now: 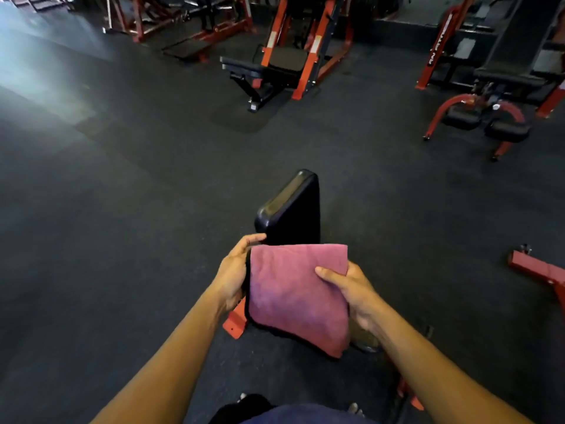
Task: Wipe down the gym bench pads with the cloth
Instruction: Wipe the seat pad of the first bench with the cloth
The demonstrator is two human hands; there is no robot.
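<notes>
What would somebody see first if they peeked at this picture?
Probably the pink cloth in the middle, folded and held up between the left hand and the right hand. Right behind it a shiny black bench pad sticks up from the dark floor. Farther back stand red and black gym machines, with another off to the right.

Red-framed machines (293, 53) on dark floor (122, 194)

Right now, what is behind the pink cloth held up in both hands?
Behind the pink cloth, the black bench pad rises above its top edge, and an orange frame bracket shows at lower left. The pad's lower part is covered.
</notes>
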